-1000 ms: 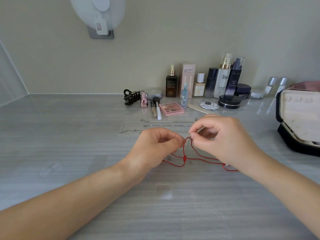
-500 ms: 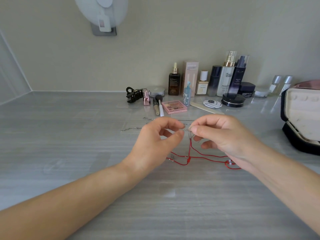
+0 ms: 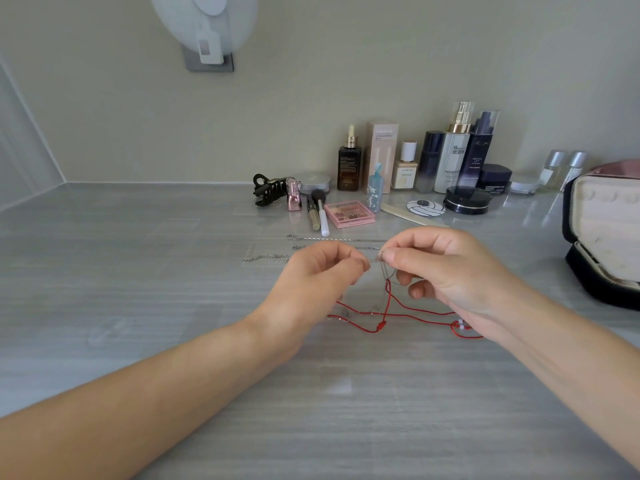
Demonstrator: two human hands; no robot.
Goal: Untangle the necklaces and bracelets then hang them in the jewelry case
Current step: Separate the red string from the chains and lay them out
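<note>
Head view, mid-untangle: pinching silver chain (image 3: 383, 271) in left hand (image 3: 311, 285) and right hand (image 3: 446, 271) grips over red cord (image 3: 385, 315); straightened chains (image 3: 332, 239) behind; hanging in jewelry case (image 3: 604, 220), right edge, apparently pending.

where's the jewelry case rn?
Head view, far right edge: the jewelry case stands open on the grey table, right of the right hand and beside the two small clear bottles.

Single head-worn wide-angle view, looking forward and down across the grey table (image 3: 138, 271) toward the beige wall (image 3: 346, 81), left hand (image 3: 311, 282) and right hand (image 3: 450, 271) close at centre, forearms (image 3: 138, 393) entering from both lower corners, jewelry case (image 3: 602, 230) cropped at right edge
</note>
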